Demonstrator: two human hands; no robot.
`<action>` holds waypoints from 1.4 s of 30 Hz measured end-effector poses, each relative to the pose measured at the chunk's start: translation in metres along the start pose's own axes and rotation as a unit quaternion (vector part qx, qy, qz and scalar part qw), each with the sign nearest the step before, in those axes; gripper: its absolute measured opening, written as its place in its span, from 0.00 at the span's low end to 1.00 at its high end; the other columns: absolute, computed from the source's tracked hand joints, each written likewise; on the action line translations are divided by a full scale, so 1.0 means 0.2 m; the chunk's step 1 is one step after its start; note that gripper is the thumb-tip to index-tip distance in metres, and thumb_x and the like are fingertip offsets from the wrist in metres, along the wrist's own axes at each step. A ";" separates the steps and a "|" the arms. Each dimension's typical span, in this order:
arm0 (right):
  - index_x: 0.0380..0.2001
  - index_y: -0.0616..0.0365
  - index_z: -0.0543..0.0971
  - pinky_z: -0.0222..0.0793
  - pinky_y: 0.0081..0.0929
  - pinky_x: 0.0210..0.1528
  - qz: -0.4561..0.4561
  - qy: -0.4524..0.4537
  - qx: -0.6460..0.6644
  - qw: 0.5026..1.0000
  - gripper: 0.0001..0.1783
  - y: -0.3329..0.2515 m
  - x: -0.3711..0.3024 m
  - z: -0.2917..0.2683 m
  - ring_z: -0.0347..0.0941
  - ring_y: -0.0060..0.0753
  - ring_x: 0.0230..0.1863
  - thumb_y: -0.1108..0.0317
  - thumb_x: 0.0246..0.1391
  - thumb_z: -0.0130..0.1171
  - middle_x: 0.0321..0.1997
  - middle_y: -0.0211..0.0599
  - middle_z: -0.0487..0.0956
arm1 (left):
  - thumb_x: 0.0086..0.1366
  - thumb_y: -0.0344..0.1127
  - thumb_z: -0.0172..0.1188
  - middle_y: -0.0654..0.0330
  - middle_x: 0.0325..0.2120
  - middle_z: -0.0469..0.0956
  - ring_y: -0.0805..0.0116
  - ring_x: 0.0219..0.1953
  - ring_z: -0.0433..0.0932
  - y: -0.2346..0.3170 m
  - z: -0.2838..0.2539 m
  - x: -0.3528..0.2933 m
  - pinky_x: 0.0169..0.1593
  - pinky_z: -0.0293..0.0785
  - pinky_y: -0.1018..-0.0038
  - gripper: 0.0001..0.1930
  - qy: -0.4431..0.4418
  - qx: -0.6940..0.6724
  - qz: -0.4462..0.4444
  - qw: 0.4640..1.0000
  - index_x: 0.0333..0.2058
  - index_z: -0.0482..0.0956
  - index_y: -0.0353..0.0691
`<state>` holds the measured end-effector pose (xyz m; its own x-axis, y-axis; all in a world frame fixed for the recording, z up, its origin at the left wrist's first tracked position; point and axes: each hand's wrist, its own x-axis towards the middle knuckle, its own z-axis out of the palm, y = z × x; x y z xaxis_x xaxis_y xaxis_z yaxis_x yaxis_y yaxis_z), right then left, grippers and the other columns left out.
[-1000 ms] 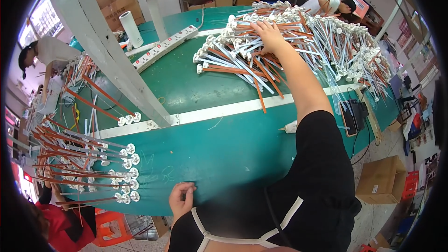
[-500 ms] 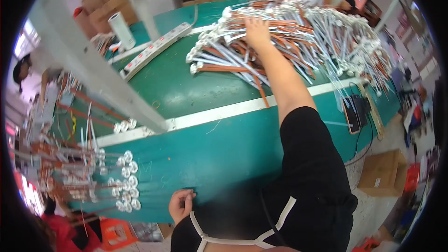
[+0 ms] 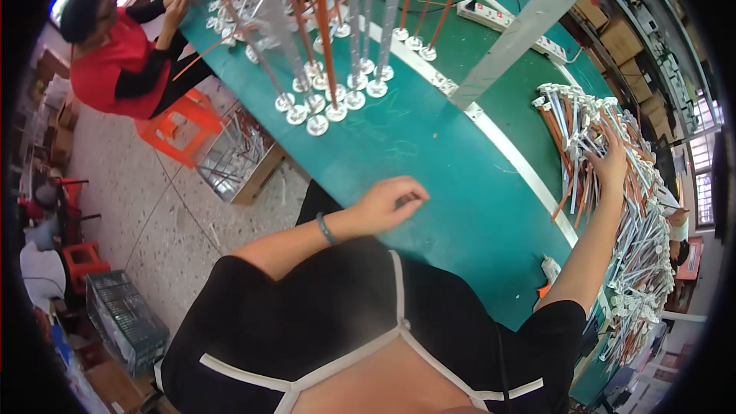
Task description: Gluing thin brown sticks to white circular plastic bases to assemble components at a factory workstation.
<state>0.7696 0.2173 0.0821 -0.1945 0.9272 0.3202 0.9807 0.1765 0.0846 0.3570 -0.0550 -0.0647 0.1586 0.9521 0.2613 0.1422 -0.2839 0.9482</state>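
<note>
On the right of the green table lies a big heap of thin brown and grey rods with white round ends (image 3: 648, 207). My right hand (image 3: 609, 162) rests on its near side, thumb and fingers spread apart among the rods; no rod is lifted out. My left hand (image 3: 391, 203) hovers over the near table edge, loosely curved, with a gap between thumb and fingers and nothing in it. Beyond it, several brown and clear rods stand upright on white round bases (image 3: 336, 112) in a close group.
A grey post (image 3: 529, 31) rises from the table beside a white strip (image 3: 521, 172). A power strip (image 3: 487, 15) lies behind. By my right forearm is a white and orange tool (image 3: 549, 270). A co-worker in red (image 3: 115, 69) sits left, near an orange stool (image 3: 176, 130) and an open box (image 3: 238, 157).
The view has swung left, bringing the standing rods and the co-worker in. My left hand has come up from the table edge with its fingers looser. My right hand stays on the heap.
</note>
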 end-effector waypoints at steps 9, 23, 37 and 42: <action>0.59 0.57 0.72 0.60 0.35 0.63 -0.242 -0.262 0.398 0.845 0.38 -0.84 -0.39 -0.27 0.69 0.35 0.61 0.61 0.42 0.71 0.60 0.37 0.75 | 0.60 0.28 0.62 0.57 0.35 0.78 0.65 0.38 0.79 0.12 -0.26 -0.21 0.42 0.75 0.73 0.08 0.112 0.010 0.050 0.992 0.39 0.79 0.36; 0.41 0.58 0.80 0.66 0.32 0.55 -0.178 -0.074 0.451 0.872 0.16 -1.38 -0.84 0.27 0.73 0.39 0.52 0.72 0.45 0.68 0.49 0.39 0.79 | 0.58 0.25 0.64 0.58 0.44 0.73 0.68 0.47 0.71 -0.12 -0.77 -0.42 0.51 0.69 0.73 0.15 0.384 0.100 0.008 0.918 0.44 0.76 0.36; 0.37 0.60 0.81 0.67 0.34 0.57 -0.186 -0.054 0.429 0.882 0.11 -1.40 -0.86 0.28 0.73 0.41 0.51 0.75 0.47 0.66 0.47 0.42 0.80 | 0.48 0.41 0.77 0.43 0.62 0.61 0.51 0.66 0.61 -0.22 -1.03 -0.25 0.67 0.58 0.59 0.53 0.325 0.176 -0.007 0.929 0.67 0.52 0.33; 0.36 0.61 0.81 0.67 0.34 0.56 -0.181 -0.058 0.436 0.880 0.10 -1.39 -0.86 0.29 0.73 0.41 0.51 0.76 0.47 0.65 0.47 0.42 0.80 | 0.48 0.42 0.77 0.42 0.64 0.60 0.51 0.67 0.59 -0.21 -1.02 -0.25 0.68 0.56 0.59 0.55 0.315 0.186 -0.004 0.931 0.68 0.50 0.34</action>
<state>0.5309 0.0276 -0.0510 -0.5440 0.7764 0.3183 0.5084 0.6068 -0.6110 0.1429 -0.0682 -0.0816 -0.4310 0.7988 0.4197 0.4872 -0.1854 0.8534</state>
